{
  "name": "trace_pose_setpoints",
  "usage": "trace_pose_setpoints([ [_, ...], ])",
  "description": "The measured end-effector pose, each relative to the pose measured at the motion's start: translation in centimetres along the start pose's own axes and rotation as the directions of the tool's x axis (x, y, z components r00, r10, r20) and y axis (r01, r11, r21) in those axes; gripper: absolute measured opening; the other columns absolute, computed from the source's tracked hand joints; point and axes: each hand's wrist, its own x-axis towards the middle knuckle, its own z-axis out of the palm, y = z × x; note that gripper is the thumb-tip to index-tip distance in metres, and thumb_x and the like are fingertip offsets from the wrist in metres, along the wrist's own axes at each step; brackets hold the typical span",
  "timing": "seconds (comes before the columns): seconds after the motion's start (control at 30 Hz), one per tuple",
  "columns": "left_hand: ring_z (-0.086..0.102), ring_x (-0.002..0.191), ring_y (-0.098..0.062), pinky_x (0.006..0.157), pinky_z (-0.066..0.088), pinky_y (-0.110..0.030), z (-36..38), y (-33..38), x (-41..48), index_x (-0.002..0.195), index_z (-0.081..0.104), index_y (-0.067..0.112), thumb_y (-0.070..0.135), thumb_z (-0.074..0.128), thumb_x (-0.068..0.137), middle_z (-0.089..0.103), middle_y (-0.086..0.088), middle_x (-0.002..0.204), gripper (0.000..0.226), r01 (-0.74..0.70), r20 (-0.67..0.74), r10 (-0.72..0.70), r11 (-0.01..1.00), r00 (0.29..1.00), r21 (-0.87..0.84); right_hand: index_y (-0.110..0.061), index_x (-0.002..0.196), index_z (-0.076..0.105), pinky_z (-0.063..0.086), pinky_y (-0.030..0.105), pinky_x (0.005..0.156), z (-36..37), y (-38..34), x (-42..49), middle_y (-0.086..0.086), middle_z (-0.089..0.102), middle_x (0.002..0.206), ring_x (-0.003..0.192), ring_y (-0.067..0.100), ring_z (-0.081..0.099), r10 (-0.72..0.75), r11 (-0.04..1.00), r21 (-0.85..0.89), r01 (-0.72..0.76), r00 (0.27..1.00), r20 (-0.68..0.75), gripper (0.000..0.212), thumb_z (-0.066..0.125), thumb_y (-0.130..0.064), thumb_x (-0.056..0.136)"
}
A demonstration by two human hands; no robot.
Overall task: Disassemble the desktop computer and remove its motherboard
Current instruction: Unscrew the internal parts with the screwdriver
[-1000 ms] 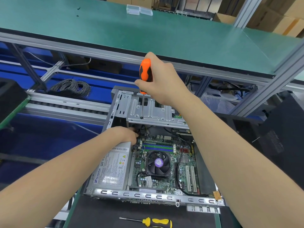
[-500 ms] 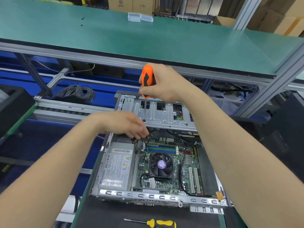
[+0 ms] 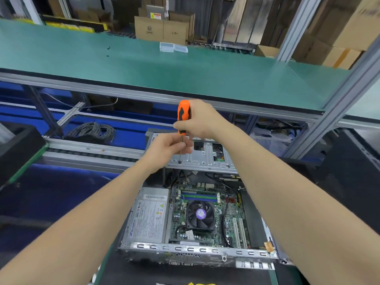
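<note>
An open desktop case (image 3: 185, 250) lies on the bench in front of me. Inside it the green motherboard (image 3: 231, 214) shows, with a black CPU fan (image 3: 200, 215) at its middle and a silver power supply (image 3: 149, 215) to its left. Across the far end sits a metal drive cage (image 3: 205, 157). My right hand (image 3: 202, 118) grips the orange handle of a screwdriver (image 3: 183, 114) that stands upright, its tip on the cage. My left hand (image 3: 167, 149) pinches the screwdriver's shaft just below the handle.
A green shelf (image 3: 164, 66) on an aluminium frame runs above the case. A coil of grey cable (image 3: 92, 130) lies at the left on blue bins. A yellow screwdriver handle (image 3: 197, 283) peeks in at the bottom edge. Black cases stand at the far left and right.
My left hand rose from the cables inside the case to the screwdriver's shaft. The view tilted upward, so the case sits lower in the frame.
</note>
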Motion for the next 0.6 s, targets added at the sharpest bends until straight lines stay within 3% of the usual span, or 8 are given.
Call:
trace_pose_setpoints([
  [0.13, 0.076, 0.097, -0.022, 0.095, 0.058, -0.032, 0.3, -0.4, 0.4, 0.096, 0.069, 0.012, -0.003, 0.050, 0.104, 0.076, 0.006, 0.088, 0.026, -0.015, 0.022, 0.015, 1.000, 1.000, -0.018, -0.013, 0.075, 0.053, 0.055, 0.033, 0.053, -2.2, -2.2, -0.3, 0.004, 0.069, 0.062, 0.055, 0.023, 0.071, 0.053, 0.965, -0.254, -0.064, 0.997, -0.051, 0.057, 0.058, -0.067, 0.092],
  [0.2, 0.077, 0.095, -0.023, 0.092, 0.058, -0.028, 0.3, -0.3, 0.5, 0.095, 0.070, 0.012, -0.004, 0.050, 0.104, 0.076, 0.006, 0.088, 0.027, -0.011, 0.028, 0.011, 1.000, 1.000, -0.023, -0.013, 0.071, 0.053, 0.048, 0.030, 0.050, -2.6, -3.6, 0.1, 0.005, 0.063, 0.063, 0.054, 0.025, 0.065, 0.067, 0.917, -0.383, -0.113, 0.989, -0.131, 0.066, 0.049, -0.074, 0.093],
  [0.27, 0.077, 0.096, -0.024, 0.092, 0.058, -0.028, 0.3, -0.4, 0.5, 0.096, 0.070, 0.011, -0.004, 0.049, 0.104, 0.076, 0.006, 0.089, 0.027, -0.010, 0.024, 0.011, 1.000, 1.000, -0.023, -0.013, 0.072, 0.052, 0.044, 0.029, 0.053, -2.0, -4.9, 0.7, 0.004, 0.061, 0.071, 0.061, 0.024, 0.062, 0.112, 0.865, -0.480, -0.145, 0.989, -0.096, 0.063, 0.046, -0.071, 0.097],
  [0.33, 0.076, 0.097, -0.025, 0.094, 0.059, -0.030, 0.1, -0.5, 0.5, 0.098, 0.070, 0.009, -0.004, 0.048, 0.105, 0.076, 0.004, 0.089, 0.026, -0.010, 0.015, 0.010, 1.000, 1.000, -0.018, -0.010, 0.077, 0.049, 0.043, 0.030, 0.057, -1.1, -5.3, 1.4, 0.005, 0.059, 0.083, 0.068, 0.026, 0.059, 0.148, 0.853, -0.499, -0.151, 0.988, -0.045, 0.051, 0.056, -0.055, 0.100],
  [0.43, 0.077, 0.096, -0.024, 0.091, 0.059, -0.028, -0.2, -0.6, 0.4, 0.099, 0.070, 0.010, -0.002, 0.049, 0.105, 0.077, 0.003, 0.090, 0.025, -0.008, -0.012, 0.007, 0.999, 1.000, -0.035, -0.012, 0.075, 0.043, 0.034, 0.029, 0.049, -0.8, -4.7, 2.1, 0.005, 0.054, 0.076, 0.057, 0.021, 0.048, 0.130, 0.872, -0.474, -0.120, 0.991, -0.012, 0.036, 0.064, -0.029, 0.098],
  [0.53, 0.077, 0.094, -0.023, 0.090, 0.060, -0.028, 0.0, -0.5, 0.3, 0.099, 0.071, 0.009, -0.002, 0.051, 0.104, 0.077, 0.003, 0.089, 0.024, -0.015, -0.026, 0.014, 0.999, 1.000, -0.039, -0.013, 0.071, 0.043, 0.030, 0.028, 0.045, -1.3, -4.1, 2.3, 0.004, 0.050, 0.066, 0.051, 0.021, 0.041, 0.104, 0.869, -0.489, -0.072, 0.994, 0.038, 0.037, 0.064, -0.030, 0.097],
  [0.6, 0.077, 0.091, -0.021, 0.087, 0.060, -0.027, 0.3, -0.4, 0.3, 0.098, 0.070, 0.009, -0.003, 0.052, 0.104, 0.077, 0.005, 0.087, 0.023, -0.014, -0.043, 0.012, 0.999, 0.999, -0.044, -0.013, 0.074, 0.048, 0.033, 0.028, 0.047, -1.9, -3.7, 2.3, 0.004, 0.054, 0.068, 0.055, 0.024, 0.046, 0.072, 0.858, -0.513, -0.012, 0.993, 0.097, 0.036, 0.067, -0.034, 0.095],
])
